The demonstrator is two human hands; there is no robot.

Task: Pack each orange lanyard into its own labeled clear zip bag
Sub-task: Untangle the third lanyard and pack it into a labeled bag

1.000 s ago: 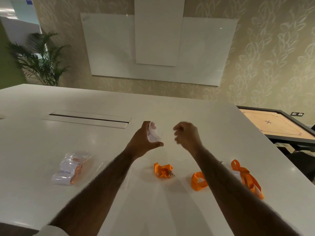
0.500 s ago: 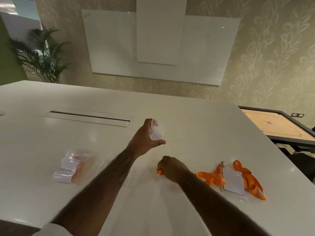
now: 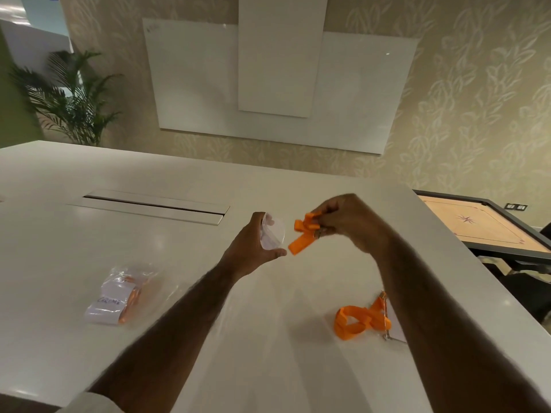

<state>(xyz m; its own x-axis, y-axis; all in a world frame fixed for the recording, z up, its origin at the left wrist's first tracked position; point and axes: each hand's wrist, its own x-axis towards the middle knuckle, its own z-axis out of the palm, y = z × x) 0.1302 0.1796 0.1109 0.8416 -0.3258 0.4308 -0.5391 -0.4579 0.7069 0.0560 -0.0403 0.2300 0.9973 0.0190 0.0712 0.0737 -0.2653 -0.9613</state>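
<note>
On the white worktop (image 3: 89, 234), far left, lies a filled, labeled bag (image 3: 119, 296). The left hand (image 3: 253, 245) grips an empty clear zip bag (image 3: 272, 234), its mouth seemingly facing right. Just beside it, the right hand (image 3: 351, 225) pinches a folded orange lanyard (image 3: 304, 234), its long axis slanting down toward that mouth. Another lanyard (image 3: 357, 320) lies on the worktop further right, and a carrom board (image 3: 483, 225) stands beyond.
</note>
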